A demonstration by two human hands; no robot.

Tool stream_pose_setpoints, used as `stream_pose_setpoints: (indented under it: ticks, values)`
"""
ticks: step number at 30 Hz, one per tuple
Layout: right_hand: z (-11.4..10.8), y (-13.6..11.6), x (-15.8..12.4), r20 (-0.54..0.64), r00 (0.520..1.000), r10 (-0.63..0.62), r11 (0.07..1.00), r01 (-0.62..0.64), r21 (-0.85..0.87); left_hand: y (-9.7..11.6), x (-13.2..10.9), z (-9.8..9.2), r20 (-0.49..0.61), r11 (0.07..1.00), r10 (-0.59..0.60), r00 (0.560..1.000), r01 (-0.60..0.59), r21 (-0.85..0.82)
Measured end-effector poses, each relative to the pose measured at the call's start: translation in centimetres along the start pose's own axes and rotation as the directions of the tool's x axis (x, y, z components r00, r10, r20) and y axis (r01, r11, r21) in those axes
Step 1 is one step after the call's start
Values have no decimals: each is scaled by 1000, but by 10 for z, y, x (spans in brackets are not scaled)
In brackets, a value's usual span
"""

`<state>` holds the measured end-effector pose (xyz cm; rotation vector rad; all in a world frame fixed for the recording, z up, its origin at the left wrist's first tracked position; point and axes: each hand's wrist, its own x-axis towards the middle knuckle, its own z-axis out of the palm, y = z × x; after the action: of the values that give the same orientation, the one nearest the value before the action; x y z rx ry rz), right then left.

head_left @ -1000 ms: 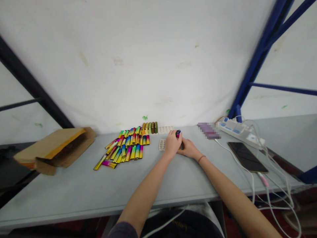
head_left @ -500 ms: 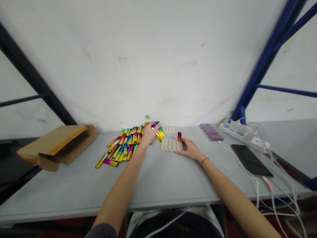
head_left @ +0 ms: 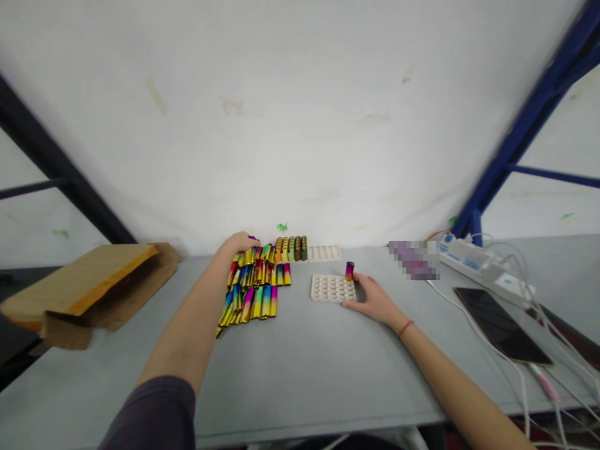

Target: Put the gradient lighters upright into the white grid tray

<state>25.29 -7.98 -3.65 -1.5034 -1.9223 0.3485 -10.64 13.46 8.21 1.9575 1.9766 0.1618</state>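
Observation:
My left hand [head_left: 237, 245] reaches to the far left corner of a pile of several shiny rainbow-coloured cases [head_left: 255, 284] and curls over its top edge; a purple tip shows by my fingers, but I cannot make out what they hold. My right hand [head_left: 370, 295] rests on the grey table, fingers against the right edge of a white dimpled tray [head_left: 332, 288]. One rainbow case [head_left: 349, 270] stands upright in that tray's far right corner, just above my fingers.
A second white tray [head_left: 324, 252] lies by the wall, next to a short row of upright cases [head_left: 291, 248]. An open cardboard box [head_left: 89, 290] lies at the left. At the right are a power strip [head_left: 482, 267], a black phone [head_left: 504, 325] and cables.
My left hand has left the tray, passed over the row by the wall, and now sits at the pile's far left corner. One case stands in the tray. The view shifted.

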Motion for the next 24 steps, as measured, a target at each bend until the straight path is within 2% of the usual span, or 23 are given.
stream_pose_setpoints:
  ticks: [3, 6, 8, 12, 18, 24]
  values:
    - [4, 3, -1, -8, 1000, -5, 1000, 5, 3, 4, 10, 7, -2, 1000, 22, 1000, -22, 14]
    - [6, 6, -2, 5, 1000, 5, 1000, -5, 6, -3, 12, 13, -25, 999, -19, 1000, 20, 50]
    - [7, 7, -2, 12, 1000, 12, 1000, -12, 6, -9, 11, 16, -86, 990, -24, 996, 36, 138]
    - [7, 9, -3, 6, 1000, -2, 1000, 1, 7, -15, 7, 20, -191, 967, 73, 979, -22, 254]
    - [6, 8, -2, 5, 1000, -6, 1000, 6, 5, -4, 3, 32, -314, 981, 148, 938, -101, 163]
    - [7, 8, -2, -3, 1000, -8, 1000, 8, -6, -4, -2, 42, -364, 971, 238, 900, -228, 71]
